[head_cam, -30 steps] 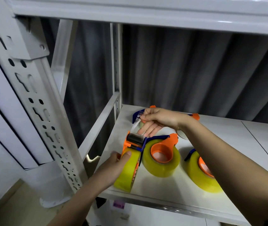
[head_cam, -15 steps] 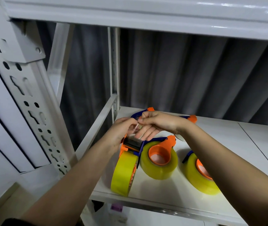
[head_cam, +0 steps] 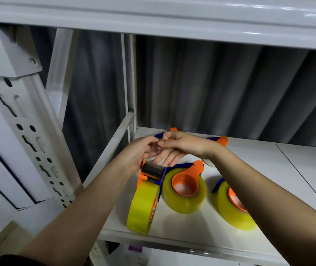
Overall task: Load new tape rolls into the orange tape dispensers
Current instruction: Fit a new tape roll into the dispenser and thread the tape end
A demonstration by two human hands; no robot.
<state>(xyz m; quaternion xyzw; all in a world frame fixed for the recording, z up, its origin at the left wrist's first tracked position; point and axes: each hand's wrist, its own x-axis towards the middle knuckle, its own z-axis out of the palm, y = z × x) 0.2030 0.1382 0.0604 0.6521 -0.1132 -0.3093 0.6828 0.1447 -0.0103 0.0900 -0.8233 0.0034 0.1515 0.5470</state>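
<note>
Both hands pinch clear tape end above upright dispenser: left hand, right hand, feeding it over roller; shelf steadies roll.

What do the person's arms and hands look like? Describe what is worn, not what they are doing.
Both forearms are bare from the wrists down to the bottom of the frame. The left hand and right hand wear no gloves, and no rings, watch or bracelets show. A dark edge, possibly a sleeve, shows at the left arm's bottom corner. No markings are visible.
</note>
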